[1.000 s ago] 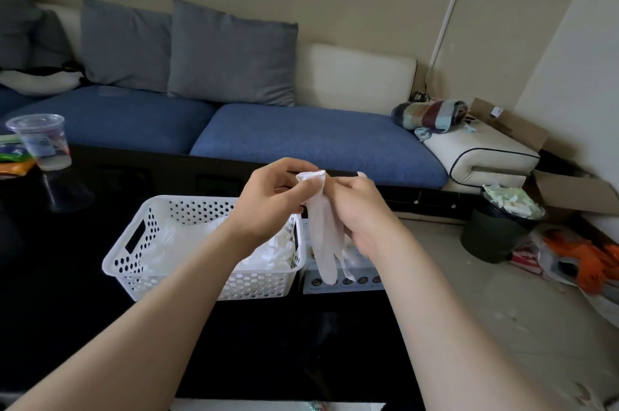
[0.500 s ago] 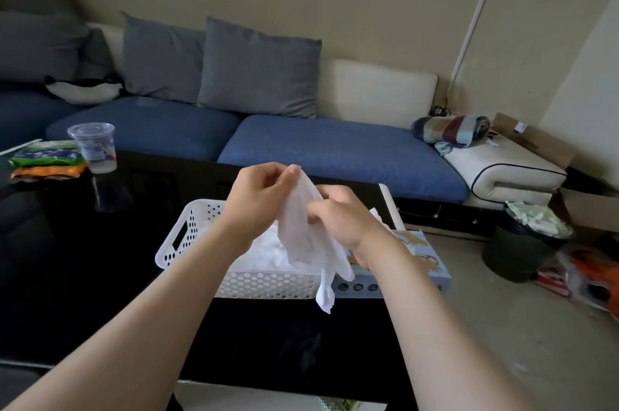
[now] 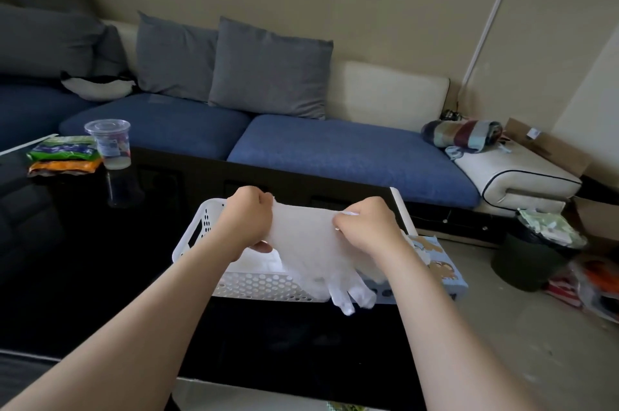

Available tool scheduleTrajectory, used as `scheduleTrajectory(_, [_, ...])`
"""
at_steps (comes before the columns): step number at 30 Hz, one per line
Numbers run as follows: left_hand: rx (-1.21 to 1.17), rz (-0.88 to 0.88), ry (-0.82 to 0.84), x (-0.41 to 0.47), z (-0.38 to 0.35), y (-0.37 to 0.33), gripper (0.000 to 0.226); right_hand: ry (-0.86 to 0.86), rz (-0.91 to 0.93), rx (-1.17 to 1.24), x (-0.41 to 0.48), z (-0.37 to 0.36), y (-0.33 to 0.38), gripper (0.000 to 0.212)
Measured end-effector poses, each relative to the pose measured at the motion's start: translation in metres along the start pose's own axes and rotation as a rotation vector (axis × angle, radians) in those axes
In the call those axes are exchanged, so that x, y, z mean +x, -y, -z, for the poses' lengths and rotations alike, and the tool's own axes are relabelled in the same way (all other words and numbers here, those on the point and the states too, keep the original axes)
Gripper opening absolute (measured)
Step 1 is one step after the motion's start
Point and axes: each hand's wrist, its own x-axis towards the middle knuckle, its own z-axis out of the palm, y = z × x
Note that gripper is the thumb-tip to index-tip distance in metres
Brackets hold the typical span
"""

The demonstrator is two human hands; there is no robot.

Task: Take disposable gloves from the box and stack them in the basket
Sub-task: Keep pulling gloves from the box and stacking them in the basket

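I'm pinching the thin translucent white plastic glove (image 3: pixel 311 243) cuff with both hands, left (image 3: pixel 246 219) and right (image 3: pixel 366 226); it's hanging limp, feather-light, slippery above the white perforated plastic basket (image 3: pixel 264 286).

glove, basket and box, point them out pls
glove (image 3: pixel 303 238), head view, its stretched middle
basket (image 3: pixel 264 286), head view, its perforated near wall
box (image 3: pixel 440 265), head view, its blue printed top
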Motion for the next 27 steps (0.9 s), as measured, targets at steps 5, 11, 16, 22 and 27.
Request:
scheduleTrajectory(5, [0.231, -0.030, -0.022, 0.008, 0.003, 0.009, 0.022, -0.159, 0.160, -0.210, 0.012, -0.031, -0.002, 0.019])
scheduleTrajectory(11, [0.406, -0.049, -0.120, 0.023, 0.008, 0.026, 0.021, -0.234, 0.286, -0.398, 0.023, -0.054, 0.004, 0.023])
scheduleTrajectory(16, [0.490, -0.042, -0.151, 0.037, 0.015, 0.043, 0.020, -0.246, 0.392, -0.548, 0.031, -0.062, 0.009, 0.030])
scheduleTrajectory(22, [0.596, -0.076, -0.091, 0.035, 0.022, 0.052, 0.048, -0.208, 0.483, -0.620, 0.041, -0.072, 0.012, 0.042])
scheduleTrajectory(27, [0.785, -0.097, -0.102, 0.037, 0.021, 0.053, 0.039, -0.178, 0.538, -0.538, 0.052, -0.071, 0.003, 0.044])
